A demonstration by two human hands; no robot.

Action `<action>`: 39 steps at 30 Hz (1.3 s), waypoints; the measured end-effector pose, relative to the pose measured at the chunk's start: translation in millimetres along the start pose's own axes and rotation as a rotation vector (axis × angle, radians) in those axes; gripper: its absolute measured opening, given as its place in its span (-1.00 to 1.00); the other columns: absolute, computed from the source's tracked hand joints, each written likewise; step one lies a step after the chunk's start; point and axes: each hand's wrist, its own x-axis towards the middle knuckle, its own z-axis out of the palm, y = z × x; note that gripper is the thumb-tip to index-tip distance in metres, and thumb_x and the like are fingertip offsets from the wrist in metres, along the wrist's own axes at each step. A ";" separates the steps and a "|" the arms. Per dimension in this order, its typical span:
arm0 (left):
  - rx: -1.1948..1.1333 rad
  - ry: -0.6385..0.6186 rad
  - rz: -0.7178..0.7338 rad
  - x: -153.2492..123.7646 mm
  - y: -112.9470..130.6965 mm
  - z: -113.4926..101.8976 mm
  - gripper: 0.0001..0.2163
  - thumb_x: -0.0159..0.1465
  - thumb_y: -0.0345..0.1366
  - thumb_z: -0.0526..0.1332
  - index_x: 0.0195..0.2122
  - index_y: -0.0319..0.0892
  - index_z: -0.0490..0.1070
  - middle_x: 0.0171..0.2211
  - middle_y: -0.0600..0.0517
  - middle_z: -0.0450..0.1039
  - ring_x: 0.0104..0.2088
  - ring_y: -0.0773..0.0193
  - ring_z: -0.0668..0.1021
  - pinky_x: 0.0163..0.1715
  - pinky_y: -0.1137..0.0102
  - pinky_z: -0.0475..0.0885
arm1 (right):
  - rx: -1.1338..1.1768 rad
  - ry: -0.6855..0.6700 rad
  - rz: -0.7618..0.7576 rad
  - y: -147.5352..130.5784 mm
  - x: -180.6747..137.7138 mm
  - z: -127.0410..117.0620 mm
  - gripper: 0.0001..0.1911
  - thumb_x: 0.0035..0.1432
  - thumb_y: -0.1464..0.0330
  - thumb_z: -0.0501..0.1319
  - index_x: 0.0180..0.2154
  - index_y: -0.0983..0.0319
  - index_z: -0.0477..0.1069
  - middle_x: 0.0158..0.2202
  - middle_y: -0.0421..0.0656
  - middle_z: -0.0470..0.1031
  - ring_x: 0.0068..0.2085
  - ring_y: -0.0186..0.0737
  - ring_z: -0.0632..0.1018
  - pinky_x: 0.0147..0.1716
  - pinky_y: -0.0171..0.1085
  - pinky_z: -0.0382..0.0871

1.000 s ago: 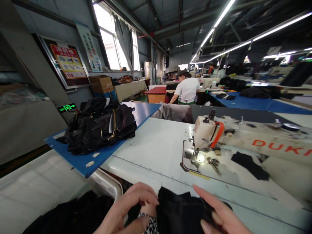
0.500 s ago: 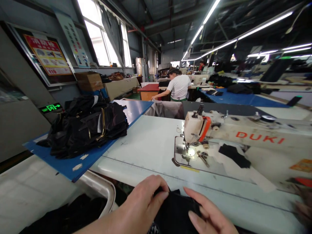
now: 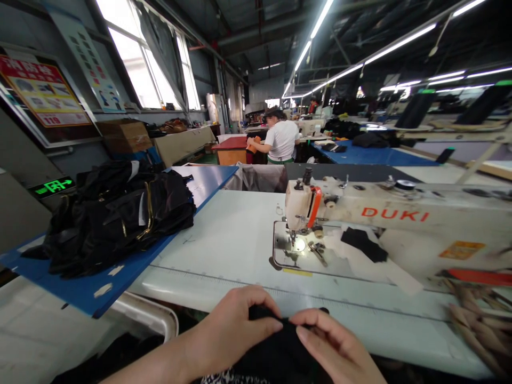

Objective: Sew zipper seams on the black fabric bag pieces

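Note:
A piece of black fabric (image 3: 282,349) is held at the front edge of the sewing table, low in the view. My left hand (image 3: 240,325) pinches its upper edge between thumb and fingers. Close beside it, my right hand (image 3: 330,341) pinches the same edge, the two sets of fingertips nearly touching. The lower part of the fabric runs out of view. Beyond my hands stands a white sewing machine (image 3: 304,208) with its lamp lit over the needle plate (image 3: 284,242). A small black cloth piece (image 3: 364,244) lies on white material by the machine.
A heap of black garments with gold zips (image 3: 116,213) lies on a blue board (image 3: 84,290) at the left. Below it is a white bin (image 3: 172,320) with dark cloth. A person in a white shirt (image 3: 283,140) works farther back. Bundled tan material (image 3: 480,320) sits at right.
My right fingers have closed onto the fabric edge and come nearer my left hand. The view has turned right. The person behind has raised an arm and now holds something orange.

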 end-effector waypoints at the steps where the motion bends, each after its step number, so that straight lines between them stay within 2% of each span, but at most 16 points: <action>1: -0.003 -0.001 0.002 1.8 -0.4 0.7 -0.94 0.12 -0.34 0.24 -0.38 -0.10 0.50 -0.38 0.16 0.49 -0.29 0.33 0.49 -0.26 0.48 0.30 | -0.027 0.008 -0.016 0.0 0.7 -0.8 -0.68 0.06 0.05 0.21 -0.29 0.15 0.46 -0.50 -0.24 0.38 -0.45 -0.28 0.39 -0.45 -0.36 0.29; 4: -0.011 0.000 0.011 4.6 1.2 1.9 -0.90 0.10 -0.39 0.23 -0.39 -0.09 0.51 -0.40 0.17 0.50 -0.30 0.34 0.49 -0.27 0.48 0.30 | -0.161 0.005 -0.113 1.4 3.9 -5.7 -0.74 0.13 0.12 0.16 -0.27 0.13 0.46 -0.40 -0.20 0.43 -0.36 -0.22 0.45 -0.36 -0.31 0.35; 7: -0.017 -0.016 0.022 4.8 3.8 2.7 -0.89 0.11 -0.40 0.22 -0.39 -0.09 0.52 -0.40 0.18 0.50 -0.32 0.35 0.49 -0.28 0.49 0.30 | -0.431 0.029 -0.294 4.0 7.6 -13.1 -0.81 0.17 0.22 0.13 -0.27 0.10 0.47 -0.13 -0.12 0.42 -0.07 -0.11 0.44 -0.08 -0.19 0.33; 9: -0.019 -0.021 0.037 4.7 5.0 3.0 -0.90 0.11 -0.40 0.22 -0.40 -0.08 0.52 -0.41 0.18 0.49 -0.32 0.36 0.49 -0.27 0.49 0.29 | -0.624 0.065 -0.404 4.4 9.6 -17.8 -0.82 0.18 0.26 0.11 -0.25 0.08 0.48 0.05 -0.09 0.31 0.10 -0.03 0.33 0.06 -0.09 0.24; 11: -0.025 -0.021 0.044 4.7 6.1 2.8 -0.91 0.12 -0.40 0.22 -0.40 -0.09 0.52 -0.41 0.18 0.48 -0.32 0.37 0.48 -0.27 0.50 0.29 | -0.785 0.097 -0.503 1.5 11.2 -21.1 -0.80 0.19 0.29 0.10 -0.20 0.08 0.48 0.20 -0.09 0.14 0.20 0.04 0.19 0.11 0.03 0.16; 14: -0.037 -0.027 0.044 5.0 7.6 2.1 -0.92 0.12 -0.39 0.23 -0.40 -0.10 0.52 -0.41 0.17 0.47 -0.31 0.37 0.48 -0.26 0.50 0.29 | -0.979 0.075 -0.646 -10.0 12.9 -22.9 -0.80 0.19 0.35 0.10 -0.21 0.10 0.49 0.30 -0.15 -0.03 0.27 0.10 0.03 0.14 0.13 0.08; 15: -0.042 -0.032 0.048 5.0 8.0 1.8 -0.93 0.12 -0.38 0.24 -0.40 -0.11 0.52 -0.40 0.17 0.47 -0.31 0.37 0.48 -0.25 0.50 0.29 | -1.023 0.040 -0.685 -14.9 13.5 -22.8 -0.80 0.19 0.38 0.10 -0.24 0.11 0.49 0.29 -0.15 0.00 0.27 0.09 0.01 0.14 0.13 0.07; 17: -0.046 -0.040 0.059 4.9 8.2 1.0 -0.93 0.12 -0.39 0.24 -0.41 -0.12 0.52 -0.39 0.16 0.47 -0.30 0.36 0.48 -0.24 0.49 0.29 | -1.059 -0.064 -0.738 -24.3 14.4 -22.0 -0.81 0.18 0.43 0.09 -0.30 0.14 0.48 0.19 -0.13 0.20 0.25 0.03 0.08 0.16 0.08 0.06; 20: -0.052 -0.022 0.053 3.9 6.9 -1.8 -0.93 0.13 -0.37 0.23 -0.39 -0.12 0.51 -0.37 0.15 0.48 -0.28 0.35 0.47 -0.23 0.48 0.30 | -0.957 -0.166 -0.701 -32.9 14.6 -20.4 -0.82 0.22 0.45 0.04 -0.27 0.16 0.40 -0.08 -0.12 0.43 0.07 -0.13 0.35 0.10 -0.08 0.18; 22: -0.078 -0.005 0.023 2.8 4.9 -5.3 -0.93 0.15 -0.32 0.23 -0.35 -0.12 0.50 -0.37 0.15 0.48 -0.29 0.34 0.47 -0.25 0.47 0.31 | -0.849 -0.149 -0.574 -34.4 13.1 -19.3 -0.83 0.28 0.40 -0.02 -0.24 0.15 0.33 -0.24 -0.18 0.45 -0.15 -0.24 0.46 -0.10 -0.22 0.34; 25: -0.123 0.003 -0.028 2.1 0.2 -11.2 -0.90 0.16 -0.26 0.23 -0.34 -0.15 0.46 -0.41 0.14 0.46 -0.35 0.34 0.48 -0.31 0.47 0.34 | -0.778 -0.087 -0.427 -32.3 9.7 -18.4 -0.81 0.32 0.32 -0.09 -0.29 0.15 0.25 -0.39 -0.25 0.40 -0.36 -0.30 0.44 -0.35 -0.32 0.33; 30: -0.112 0.009 -0.011 5.8 -13.3 -14.9 -0.87 0.16 -0.24 0.24 -0.39 -0.20 0.47 -0.46 0.08 0.45 -0.40 0.31 0.49 -0.35 0.44 0.37 | -0.792 -0.106 -0.385 -26.8 10.0 -21.7 -0.82 0.33 0.31 -0.10 -0.33 0.15 0.18 -0.41 -0.27 0.35 -0.37 -0.33 0.40 -0.35 -0.35 0.28; 32: -0.083 0.039 0.042 6.7 -18.5 -13.6 -0.87 0.17 -0.25 0.24 -0.40 -0.20 0.47 -0.45 0.06 0.45 -0.37 0.29 0.50 -0.30 0.42 0.38 | -0.802 -0.111 -0.369 -26.9 11.7 -23.0 -0.81 0.33 0.30 -0.11 -0.34 0.15 0.17 -0.41 -0.27 0.34 -0.38 -0.33 0.40 -0.36 -0.36 0.28; 34: -0.005 0.137 0.138 5.8 -22.2 -11.2 -0.91 0.17 -0.30 0.25 -0.43 -0.18 0.45 -0.38 0.04 0.46 -0.31 0.27 0.50 -0.23 0.39 0.37 | -0.818 -0.116 -0.369 -28.1 12.6 -23.3 -0.79 0.33 0.30 -0.11 -0.35 0.15 0.18 -0.43 -0.27 0.34 -0.39 -0.33 0.40 -0.38 -0.36 0.28; 37: 0.202 0.323 0.381 0.8 -25.0 -6.6 -0.92 0.22 -0.39 0.20 -0.43 -0.16 0.43 -0.30 0.02 0.42 -0.22 0.25 0.45 -0.09 0.31 0.31 | -0.853 -0.094 -0.413 -29.5 11.0 -22.2 -0.79 0.33 0.30 -0.10 -0.35 0.14 0.20 -0.44 -0.27 0.37 -0.40 -0.32 0.42 -0.39 -0.36 0.29; 39: 0.303 0.372 0.522 -3.5 -26.4 -3.2 -0.89 0.26 -0.43 0.14 -0.39 -0.16 0.40 -0.34 0.03 0.40 -0.26 0.28 0.43 -0.01 0.25 0.25 | -0.882 -0.053 -0.462 -28.8 8.6 -21.3 -0.83 0.31 0.33 -0.07 -0.33 0.14 0.22 -0.41 -0.25 0.40 -0.39 -0.30 0.45 -0.37 -0.34 0.31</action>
